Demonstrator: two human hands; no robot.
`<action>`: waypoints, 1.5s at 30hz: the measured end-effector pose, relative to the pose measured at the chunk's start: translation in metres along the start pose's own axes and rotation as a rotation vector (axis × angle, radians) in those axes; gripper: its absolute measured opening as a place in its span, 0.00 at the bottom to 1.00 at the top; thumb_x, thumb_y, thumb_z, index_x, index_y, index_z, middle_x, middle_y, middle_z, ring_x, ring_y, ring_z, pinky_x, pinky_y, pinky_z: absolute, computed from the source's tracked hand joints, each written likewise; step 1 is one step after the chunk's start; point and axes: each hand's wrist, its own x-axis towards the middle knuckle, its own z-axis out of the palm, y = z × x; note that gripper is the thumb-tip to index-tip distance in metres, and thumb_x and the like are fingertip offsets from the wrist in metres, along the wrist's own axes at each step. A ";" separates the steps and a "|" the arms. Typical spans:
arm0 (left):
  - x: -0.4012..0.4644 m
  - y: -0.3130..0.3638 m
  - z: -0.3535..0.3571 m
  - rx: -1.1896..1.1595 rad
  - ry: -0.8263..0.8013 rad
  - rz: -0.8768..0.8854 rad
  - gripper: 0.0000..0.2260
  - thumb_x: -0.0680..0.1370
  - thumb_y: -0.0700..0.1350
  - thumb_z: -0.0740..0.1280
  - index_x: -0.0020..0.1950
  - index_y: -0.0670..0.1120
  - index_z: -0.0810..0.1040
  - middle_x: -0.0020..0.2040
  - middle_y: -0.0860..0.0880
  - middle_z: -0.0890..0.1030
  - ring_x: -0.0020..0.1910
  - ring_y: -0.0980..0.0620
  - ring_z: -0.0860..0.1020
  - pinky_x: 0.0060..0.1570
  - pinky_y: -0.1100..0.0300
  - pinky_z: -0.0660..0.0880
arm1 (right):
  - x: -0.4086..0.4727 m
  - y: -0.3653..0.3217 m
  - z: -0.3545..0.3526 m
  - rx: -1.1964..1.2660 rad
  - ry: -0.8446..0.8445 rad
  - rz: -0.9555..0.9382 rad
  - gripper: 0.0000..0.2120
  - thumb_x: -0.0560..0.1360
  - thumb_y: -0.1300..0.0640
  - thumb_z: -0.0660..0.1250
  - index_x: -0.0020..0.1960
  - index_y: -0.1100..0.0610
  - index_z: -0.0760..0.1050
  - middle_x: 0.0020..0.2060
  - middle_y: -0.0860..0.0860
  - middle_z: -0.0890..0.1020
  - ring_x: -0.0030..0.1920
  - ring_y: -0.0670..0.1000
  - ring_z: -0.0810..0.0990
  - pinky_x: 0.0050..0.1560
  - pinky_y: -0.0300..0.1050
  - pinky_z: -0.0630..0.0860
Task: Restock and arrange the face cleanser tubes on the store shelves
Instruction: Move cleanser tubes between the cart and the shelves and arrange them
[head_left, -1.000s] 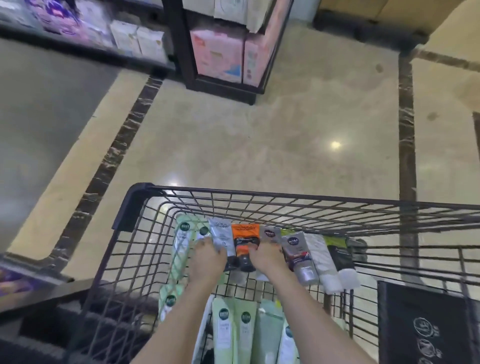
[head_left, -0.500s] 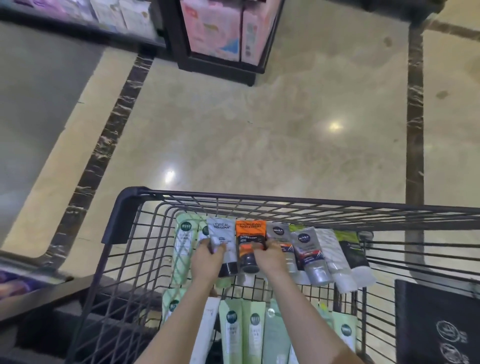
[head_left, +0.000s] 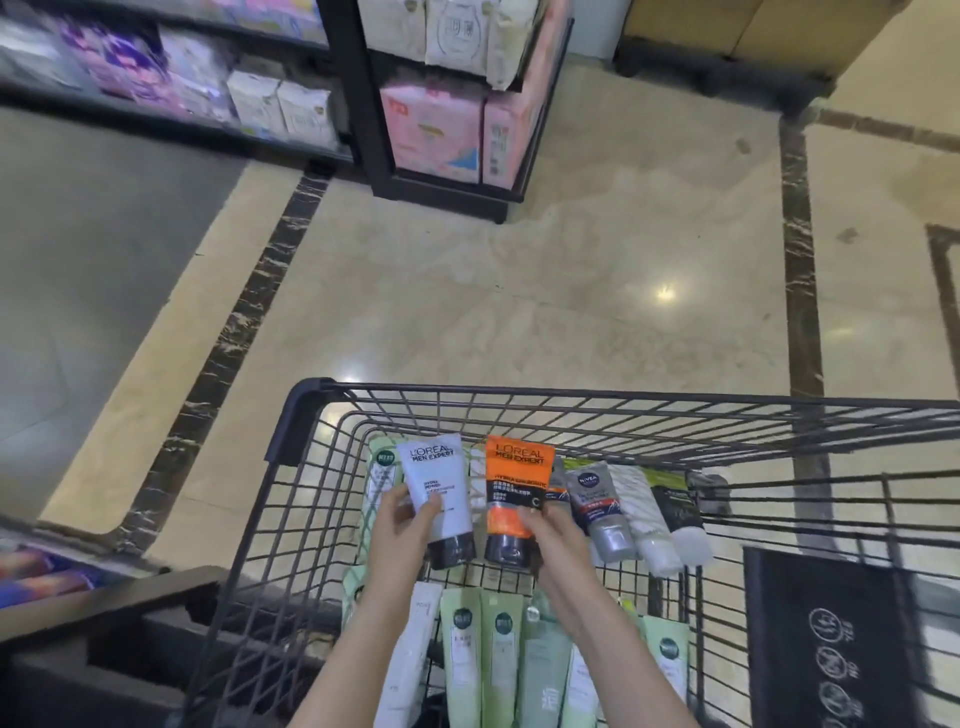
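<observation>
from my feed the polished beige stone floor (head_left: 571, 312) with its dark marbled border strips fills most of the view, and the black-framed store shelving (head_left: 363, 104) stacked with pink and white soft packs stands at the far edge. nearer to me is the black wire shopping cart (head_left: 623, 410), its front rim running across the lower half of the view, with a dark printed panel (head_left: 831, 639) at its right side. inside the cart, a row of pale green tubes (head_left: 483, 654) lies along the near part of the basket, caps pointing away from me. further in, leaning against the front wall, i see a grey nivea tube (head_left: 597, 509), a white ribbed-looking tube (head_left: 639, 514) and a black tube with a white cap (head_left: 680, 519) side by side; the print on those last two is too blurred for me to read, so i take them for cleansers only loosely. my left hand (head_left: 400, 525) grips the white l'oreal men expert tube with the black cap (head_left: 436, 493), thumb across its front and fingers curled behind, holding it upright with the cap down, above the cart's contents. my right hand (head_left: 550, 535) pinches the orange l'oreal men expert tube with the black cap (head_left: 514, 488) at its lower right edge, fingers curled round it, also cap down. the two tubes stand just beside each other, not touching.
</observation>
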 end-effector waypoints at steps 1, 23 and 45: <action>-0.010 0.004 -0.001 -0.023 0.005 0.018 0.12 0.76 0.43 0.67 0.59 0.48 0.72 0.54 0.46 0.79 0.51 0.44 0.79 0.53 0.43 0.77 | -0.011 -0.003 -0.001 0.005 0.000 -0.035 0.07 0.76 0.58 0.66 0.52 0.57 0.72 0.47 0.52 0.79 0.49 0.51 0.79 0.61 0.50 0.72; -0.289 0.102 -0.002 -0.425 0.197 0.683 0.07 0.76 0.40 0.66 0.50 0.51 0.74 0.49 0.48 0.80 0.45 0.53 0.80 0.38 0.59 0.76 | -0.249 -0.102 -0.034 0.044 -0.357 -0.690 0.06 0.75 0.60 0.66 0.52 0.54 0.74 0.47 0.54 0.82 0.43 0.49 0.80 0.44 0.43 0.75; -0.548 0.086 -0.153 -0.448 0.800 1.269 0.10 0.74 0.36 0.66 0.50 0.49 0.73 0.44 0.53 0.81 0.39 0.60 0.80 0.39 0.61 0.78 | -0.480 -0.064 0.092 -0.080 -1.065 -1.016 0.06 0.75 0.62 0.66 0.49 0.53 0.74 0.43 0.53 0.80 0.45 0.50 0.78 0.47 0.41 0.75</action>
